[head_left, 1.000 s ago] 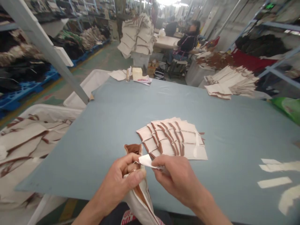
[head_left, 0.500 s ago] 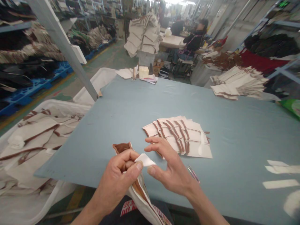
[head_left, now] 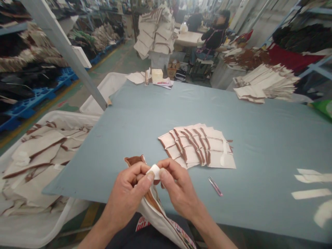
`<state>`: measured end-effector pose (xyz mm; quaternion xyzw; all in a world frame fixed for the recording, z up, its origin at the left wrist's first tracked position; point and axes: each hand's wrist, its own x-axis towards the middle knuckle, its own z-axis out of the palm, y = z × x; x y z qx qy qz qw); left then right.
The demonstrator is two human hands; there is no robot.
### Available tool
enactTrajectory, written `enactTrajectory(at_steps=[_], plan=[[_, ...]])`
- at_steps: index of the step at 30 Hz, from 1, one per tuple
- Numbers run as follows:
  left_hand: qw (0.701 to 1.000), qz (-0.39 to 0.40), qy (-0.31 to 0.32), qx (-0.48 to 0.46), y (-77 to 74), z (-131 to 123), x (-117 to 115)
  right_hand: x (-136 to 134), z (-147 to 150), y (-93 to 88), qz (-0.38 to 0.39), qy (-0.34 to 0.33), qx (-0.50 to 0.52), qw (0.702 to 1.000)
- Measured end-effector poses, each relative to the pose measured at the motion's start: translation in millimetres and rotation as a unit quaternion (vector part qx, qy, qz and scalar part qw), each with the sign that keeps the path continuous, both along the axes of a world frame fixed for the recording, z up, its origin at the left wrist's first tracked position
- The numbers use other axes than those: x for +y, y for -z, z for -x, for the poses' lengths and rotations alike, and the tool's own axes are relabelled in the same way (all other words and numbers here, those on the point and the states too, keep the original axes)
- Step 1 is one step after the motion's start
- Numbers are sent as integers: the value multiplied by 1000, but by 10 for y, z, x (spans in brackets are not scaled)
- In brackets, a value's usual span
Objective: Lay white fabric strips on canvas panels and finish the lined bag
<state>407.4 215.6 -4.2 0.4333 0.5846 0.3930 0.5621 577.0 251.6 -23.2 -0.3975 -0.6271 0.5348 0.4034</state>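
Observation:
My left hand (head_left: 128, 195) is closed, pinching a small white strip (head_left: 155, 170) together with a cream fabric piece (head_left: 162, 223) with a brown inside. That piece hangs down over my lap, and its brown upper end sticks out above my left fingers. With thumb and forefinger, my right hand (head_left: 183, 193) pinches the right end of the same white strip, so it is closed too. Just beyond my hands lies a fanned row of cream fabric pieces (head_left: 219, 154) with brown edges. A small tool with a pink handle (head_left: 215, 186), perhaps thread snips, rests right of my right hand.
The blue-green table (head_left: 124, 124) spreads out before me. White strips (head_left: 311, 193) lie at its right. A white bin (head_left: 55, 116) full of cream pieces stands left, by a metal post (head_left: 70, 55). Stacked pieces (head_left: 269, 84) sit far right. Behind, a person (head_left: 214, 34) sits.
My right hand has moved left and closed from an open pose onto the white strip, which now looks folded or bent. My left hand keeps its hold.

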Motion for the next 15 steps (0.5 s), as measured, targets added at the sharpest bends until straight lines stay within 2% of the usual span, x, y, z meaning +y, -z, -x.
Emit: enactTrajectory(at_steps=[6, 10, 12, 15], plan=[[998, 14, -51, -38, -58, -48, 35, 5, -77, 20, 105, -60, 54, 991], [999, 0, -27, -23, 34, -6, 40, -16, -83, 39, 159, -72, -8, 985], [1000, 1, -21, -14, 69, 5, 26, -10, -112, 44, 139, -75, -64, 985], [999, -7, -32, 4, 63, -15, 4, 42, -195, 55, -4, -96, -139, 986]])
